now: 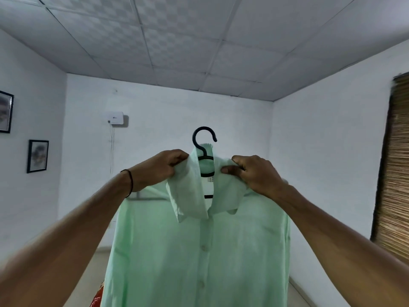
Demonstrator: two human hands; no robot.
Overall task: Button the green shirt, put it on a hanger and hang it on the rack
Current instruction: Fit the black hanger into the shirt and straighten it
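**Shirt on hanger, held up by the collar – handling notes**

Head view (the only view).
- The green shirt (199, 251) is held up at chest height in mid-air, front toward the camera, and hangs free below.
- A black hanger (203, 128) is seated inside the neck. Its hook stands clear above the collar (188, 196), and a dark bar shows through the neck opening.
- The left hand (161, 167) is closed on the fabric at the collar's left side, pinched between thumb and curled fingers.
- The right hand (254, 173) is clamped likewise on the right side, with the thumb laid flat over the cloth.
- The placket is closed, and buttons (203, 247) are seen down the front. The top of the neck is open.
- A pale horizontal bar (146, 197) is glimpsed behind the left wrist. Whether it is the rack cannot be told.

Handling, as judged:
- The cloth is thin, soft and light. It drapes in loose folds and gives no support of its own.
- The shoulders are likely to slide off smooth hanger arms if the hanger is tilted.
- The hanger is the only stiff part, so the load is best taken at the hook's stem or just under it.
- One hand is best used to steady a shoulder seam while the hook is brought to the rail.
- Pulling on the collar points should be avoided, since only creasing and skewing is gained.
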